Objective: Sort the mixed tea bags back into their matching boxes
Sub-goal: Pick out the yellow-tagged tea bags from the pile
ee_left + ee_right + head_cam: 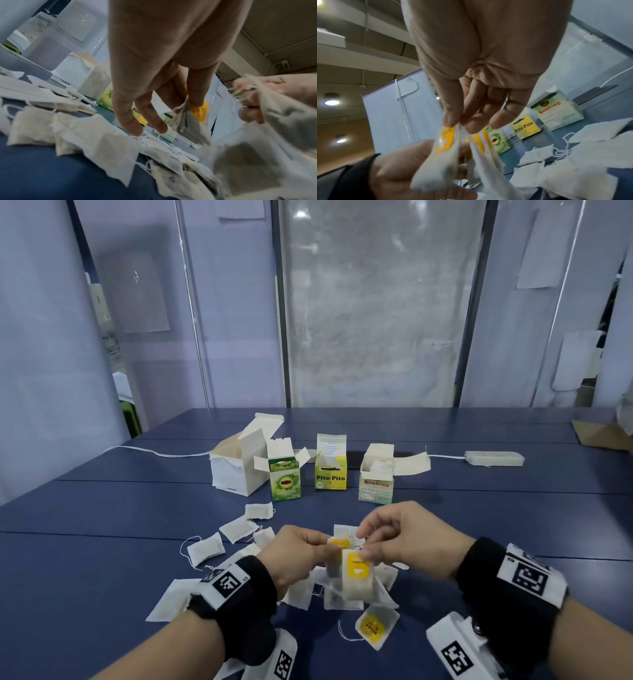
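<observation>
Both hands hover over a pile of white tea bags (205, 547) on the blue table (85, 570). My left hand (325, 546) pinches a yellow-tagged tea bag (339, 543), also seen as a yellow-tagged tea bag (193, 121) in the left wrist view. My right hand (366, 542) pinches yellow-labelled tea bags (358, 575) that hang down; the right wrist view shows two such bags (447, 146) between thumb and fingers. Behind the pile stand an open white box (236, 470), a green box (286, 481), a Pito-Pito box (330, 470) and a Sambong box (376, 481).
Another yellow-tagged bag (375, 628) lies near the front of the pile. A white power strip (493, 457) with its cable sits at the back right, and cardboard (603, 433) lies at the far right edge. Partition panels stand behind the table.
</observation>
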Tool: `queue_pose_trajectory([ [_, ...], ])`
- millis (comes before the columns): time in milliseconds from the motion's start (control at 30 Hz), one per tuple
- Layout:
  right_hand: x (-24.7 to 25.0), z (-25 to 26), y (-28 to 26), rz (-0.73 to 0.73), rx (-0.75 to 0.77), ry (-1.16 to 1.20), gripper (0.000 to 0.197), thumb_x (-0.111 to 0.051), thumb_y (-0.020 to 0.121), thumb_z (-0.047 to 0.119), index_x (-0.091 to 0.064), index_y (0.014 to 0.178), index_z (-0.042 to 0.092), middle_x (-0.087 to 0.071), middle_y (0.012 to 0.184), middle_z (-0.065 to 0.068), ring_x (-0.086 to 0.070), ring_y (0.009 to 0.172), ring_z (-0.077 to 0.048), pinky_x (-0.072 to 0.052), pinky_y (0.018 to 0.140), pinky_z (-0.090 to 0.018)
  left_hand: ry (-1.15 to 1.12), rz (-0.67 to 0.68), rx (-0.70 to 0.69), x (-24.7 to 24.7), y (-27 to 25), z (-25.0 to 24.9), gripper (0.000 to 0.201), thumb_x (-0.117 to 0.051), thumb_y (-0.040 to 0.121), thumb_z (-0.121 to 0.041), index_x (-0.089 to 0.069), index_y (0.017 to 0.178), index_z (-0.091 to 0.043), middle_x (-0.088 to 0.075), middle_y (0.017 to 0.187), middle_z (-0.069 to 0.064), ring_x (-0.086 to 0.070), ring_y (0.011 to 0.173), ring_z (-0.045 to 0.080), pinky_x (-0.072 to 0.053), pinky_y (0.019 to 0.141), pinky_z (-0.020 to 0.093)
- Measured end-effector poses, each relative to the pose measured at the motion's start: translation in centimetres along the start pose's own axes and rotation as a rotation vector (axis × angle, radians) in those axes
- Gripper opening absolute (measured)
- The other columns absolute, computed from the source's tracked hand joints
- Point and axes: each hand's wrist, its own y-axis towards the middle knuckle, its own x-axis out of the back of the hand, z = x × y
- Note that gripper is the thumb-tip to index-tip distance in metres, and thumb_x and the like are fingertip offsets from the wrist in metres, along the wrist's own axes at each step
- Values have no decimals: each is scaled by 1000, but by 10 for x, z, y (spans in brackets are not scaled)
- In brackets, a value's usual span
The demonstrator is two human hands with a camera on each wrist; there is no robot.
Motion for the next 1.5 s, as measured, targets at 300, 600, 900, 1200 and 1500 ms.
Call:
queue_pose_trajectory([
  [300, -28, -6, 14, -328, -8, -12, 16, -81, 73, 8, -66, 79, 10, -69, 69, -8, -64, 56, -10, -46, 50, -14, -93, 97, 5, 1, -14, -4, 19, -59, 93, -23, -73, 93, -10, -66, 84, 4, -57, 77, 13, -37, 67, 26],
  [600, -23, -6, 13, -261, -40, -42, 15, -82, 73, 9, -67, 76, 10, -71, 64, -6, -65, 55, -11, -54, 56, -23, -57, -3, 15, 4, -9, 1, 11, -65, 89, -21, -75, 84, -18, -68, 81, 0, -55, 77, 13, -40, 70, 28],
  [900, 31, -32, -12, -377, -221, -353, 15, -77, 74, 7, -69, 65, 15, -68, 63, 3, -62, 57, -8, -46, 55, -18, -167, -120, 90, 38, -5, 9, 12, -62, 91, -13, -72, 86, -11, -71, 80, 8, -58, 68, 17, -35, 57, 27],
  [1200, -16, -35, -19, 31, -271, -676, 20, -71, 73, 41, -71, 88, 28, -66, 84, 14, -62, 80, -4, -54, 74, -23, -180, -160, 97, 36, -6, 4, 10, -61, 91, -14, -72, 91, -13, -71, 80, 5, -58, 65, 13, -38, 54, 24],
  [1500, -37, -34, -13, 248, 7, -905, 25, -74, 75, 37, -67, 99, 32, -47, 112, 13, -45, 108, -12, -39, 79, -27, -195, -125, 106, 37, -11, 1, 12, -60, 92, -14, -71, 97, -10, -72, 76, 2, -62, 58, 9, -43, 53, 21],
])
